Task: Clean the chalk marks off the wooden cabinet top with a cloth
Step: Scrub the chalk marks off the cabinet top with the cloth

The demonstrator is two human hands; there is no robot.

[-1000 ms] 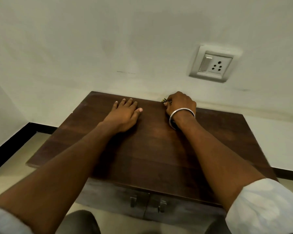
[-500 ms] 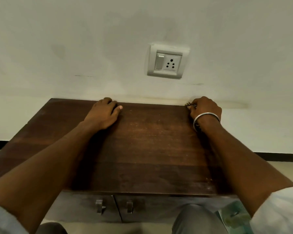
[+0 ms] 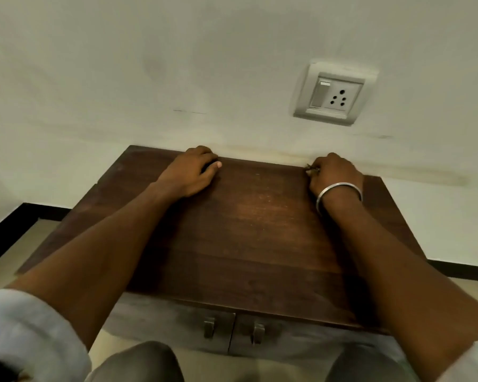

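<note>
r hand [image 3: 334, 172] fisted at rear edge of cabinet top [image 3: 260, 230], close to wall [image 3: 177, 64]; small dark scrap of cloth [image 3: 312, 169] pokes out at thumb side. l hand [image 3: 189, 172] also at rear edge, fingers curled under, thumb out; can't tell if gripping anything. bangle [image 3: 340, 185] on r wrist.

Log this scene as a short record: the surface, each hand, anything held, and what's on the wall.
surface: wooden cabinet top, dark brown, set against the wall
left hand: fingers curled, at the top's back edge, nothing seen in it
right hand: grips a small dark object, too little showing to identify
wrist: metal bangle, on the right
wall: switch and socket plate
front: two door handles
</note>
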